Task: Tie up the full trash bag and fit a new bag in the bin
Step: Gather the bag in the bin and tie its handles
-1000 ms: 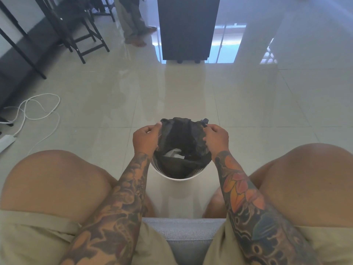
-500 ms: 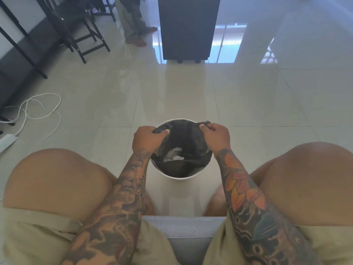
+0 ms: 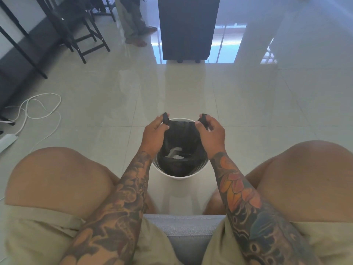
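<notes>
Black bag (image 3: 181,138), two gripping hands (image 3: 155,133)

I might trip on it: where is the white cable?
In the head view, the white cable lies looped on the floor at far left, beside the black furniture legs.

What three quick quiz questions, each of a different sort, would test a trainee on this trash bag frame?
1. True or false: the black trash bag has been lifted fully clear of the white bin.
2. Multiple choice: what does the left hand grip? A) the bin's rim B) one handle of the bag C) the white cable
3. Fill in: inside the open bag, crumpled ____ trash shows.

Key: 1 false, its lower part sits in the bin. 2 B; the right hand pinches the other handle. 3 white.
</notes>
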